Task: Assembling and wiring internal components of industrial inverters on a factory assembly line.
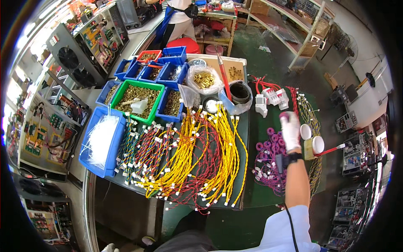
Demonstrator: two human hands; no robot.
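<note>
Work table (252,185): dark green top, seen from above, loaded across its whole width.

Wire harnesses (184,159): a large spread of twisted yellow, red and multicoloured leads with white end connectors, fanned over the table's middle; many appear already made up and laid out in groups.

Blue tray (86,157): at the table's left edge, holding a heap of white cable ties (100,140).

Green bin (138,101): filled with small brass-coloured hardware, flanked by several blue bins (168,71) of similar parts and one red bin (149,56) behind.

Purple coils (270,155): a loose group of purple-wired rings lying on the table just left of the right forearm, with trailing leads; these look unsorted, so work on them is judged to remain.

Clear bag of brass parts (204,80): behind the harnesses, near a dark pot (240,92).

White terminal blocks (268,98): with red leads, near the far right of the table.

Right hand (290,131): in a white glove, raised above the purple coils, clenched around a small object with a red-pink tip at its top; what the object is cannot be told. A dark wristband sits at the wrist.

Tape rolls (312,140): white, just right of the right hand, beside a red-handled tool (331,150).

Left hand: not in view.
</note>
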